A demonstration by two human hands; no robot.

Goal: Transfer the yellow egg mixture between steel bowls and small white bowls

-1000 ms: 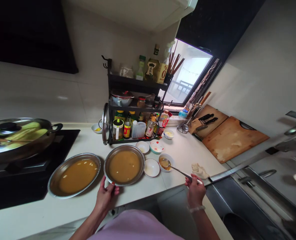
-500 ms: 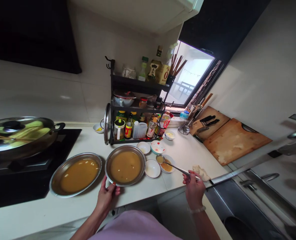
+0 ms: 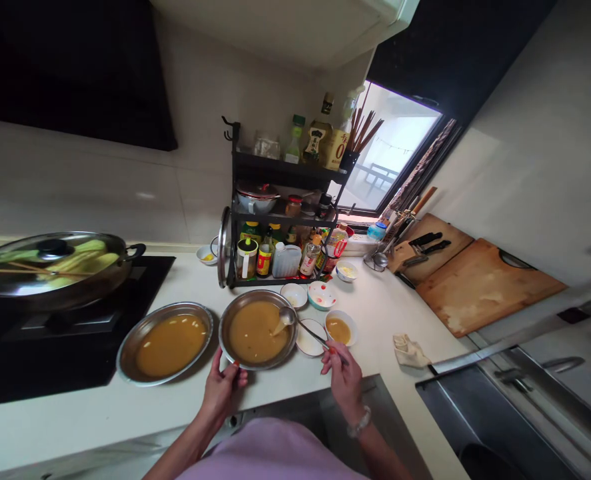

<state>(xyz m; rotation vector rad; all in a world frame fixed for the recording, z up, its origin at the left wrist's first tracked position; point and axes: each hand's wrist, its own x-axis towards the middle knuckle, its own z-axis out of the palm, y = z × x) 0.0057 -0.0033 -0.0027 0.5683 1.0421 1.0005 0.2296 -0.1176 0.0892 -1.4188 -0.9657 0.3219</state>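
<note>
The left hand [image 3: 224,390] is closed on the near rim of a round, shallow metal pan [image 3: 224,327], with the thumb laid over the edge. The pan rests on the smooth white surface [image 3: 285,390] and is filled with an opaque, ochre-brown liquid. The right hand [image 3: 342,373] is clenched around the end of a slim steel spoon [image 3: 306,329]. The spoon's oval bowl is held tilted above the pan's far right part, and a thin thread of liquid is seen between its tip and the pan's contents. Just beyond the right hand's fingertips a flat white saucer [image 3: 309,340] is placed, and beside it a small white bowl [image 3: 343,341] of the same brown liquid. To the left of the left hand a second pan [image 3: 128,353], wider and equally shiny, is filled alike. To the right of the right hand a crumpled pale cloth [image 3: 408,351] is seen. Farther off, two more small bowls are set before a black wire rack [image 3: 232,200] crowded with bottles and jars. Far left, a lidded wok [image 3: 50,280] is seated on a black cooktop, and far right, wooden cutting boards [image 3: 485,287] are propped against the wall.
</note>
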